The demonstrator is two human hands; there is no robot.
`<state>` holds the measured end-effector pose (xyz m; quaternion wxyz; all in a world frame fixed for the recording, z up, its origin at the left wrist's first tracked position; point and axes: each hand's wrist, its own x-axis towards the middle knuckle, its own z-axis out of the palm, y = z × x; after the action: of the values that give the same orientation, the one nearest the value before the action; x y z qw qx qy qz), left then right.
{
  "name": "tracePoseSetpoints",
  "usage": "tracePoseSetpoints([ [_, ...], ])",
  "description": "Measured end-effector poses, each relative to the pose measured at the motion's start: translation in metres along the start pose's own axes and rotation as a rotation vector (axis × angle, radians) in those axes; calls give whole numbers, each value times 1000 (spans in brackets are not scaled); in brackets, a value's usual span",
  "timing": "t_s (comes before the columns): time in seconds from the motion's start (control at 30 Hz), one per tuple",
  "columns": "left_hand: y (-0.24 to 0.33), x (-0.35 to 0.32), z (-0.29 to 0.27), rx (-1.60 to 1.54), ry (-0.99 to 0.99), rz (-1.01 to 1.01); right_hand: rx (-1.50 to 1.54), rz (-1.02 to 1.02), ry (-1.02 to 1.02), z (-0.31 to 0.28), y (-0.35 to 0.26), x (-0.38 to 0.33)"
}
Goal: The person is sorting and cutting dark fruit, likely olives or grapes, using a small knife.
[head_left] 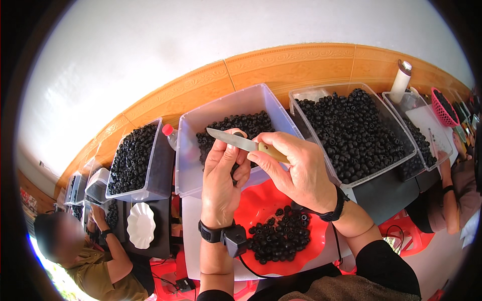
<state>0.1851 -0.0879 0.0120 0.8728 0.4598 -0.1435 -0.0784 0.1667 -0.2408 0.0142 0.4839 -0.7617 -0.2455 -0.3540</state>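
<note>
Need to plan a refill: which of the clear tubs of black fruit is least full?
The tub directly behind the hands: mostly bare walls, while its neighbours are heaped.

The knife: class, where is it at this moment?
In the head view the knife is at centre, its handle gripped in the right hand and its blade pointing left over the left hand, above the red bowl.

Premises: a small manual food-sorting workroom. A long surface (386,193) against a white wall with tan tiled skirting carries a row of clear plastic bins (188,150) filled with small black fruits. Seated co-workers (90,261) occupy stations either side.
</note>
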Motion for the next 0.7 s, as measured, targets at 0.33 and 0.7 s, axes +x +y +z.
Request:
tracePoseSetpoints([
  [0.33,3,0,5,120,-110,63,-85,71,127,1,16,7],
  [0.7,-2,4,2,41,-16,-16,39,80,1,2,0,0],
])
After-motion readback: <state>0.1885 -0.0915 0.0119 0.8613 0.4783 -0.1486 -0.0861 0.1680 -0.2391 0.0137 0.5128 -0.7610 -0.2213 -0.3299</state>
